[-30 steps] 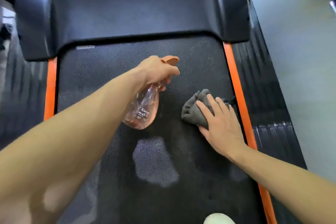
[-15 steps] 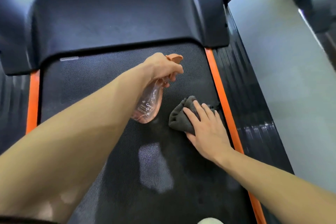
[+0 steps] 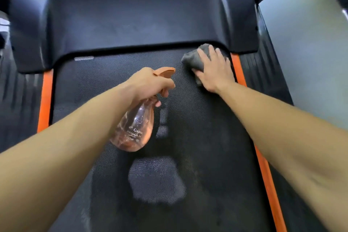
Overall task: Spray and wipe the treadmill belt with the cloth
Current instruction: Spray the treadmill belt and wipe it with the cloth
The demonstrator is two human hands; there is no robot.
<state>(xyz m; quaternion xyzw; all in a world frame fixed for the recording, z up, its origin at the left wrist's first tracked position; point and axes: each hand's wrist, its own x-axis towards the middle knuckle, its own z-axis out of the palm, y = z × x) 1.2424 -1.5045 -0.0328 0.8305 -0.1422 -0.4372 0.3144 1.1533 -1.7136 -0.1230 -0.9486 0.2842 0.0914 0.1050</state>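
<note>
Two bare forearms reach forward over a black treadmill belt (image 3: 105,84), where a paler, roughly hexagonal patch (image 3: 156,181) breaks the darker surface nearest the camera. Just beyond it, the left hand (image 3: 148,83) is closed around the neck of a pink translucent spray bottle (image 3: 134,128), fingers curled at the trigger. The bottle hangs tilted, its long axis running from the rounded base, low and toward the camera, up to the orange spray head (image 3: 164,71), whose nozzle points ahead and to the right, toward the far end of the belt. White lettering on the bottle is only partly legible. Farther on and to the right, the right hand (image 3: 214,73) lies flat, fingers spread, pressing a crumpled grey cloth (image 3: 195,58) onto the belt. The cloth sits under the palm and fingers and bulges out past them on the left and far sides, at the belt's far right corner. It lies just beside the orange side strip (image 3: 238,69) and against the lip of the black motor cover (image 3: 143,17) that spans the head of the machine. A matching orange strip (image 3: 45,103) edges the belt's left side.
</note>
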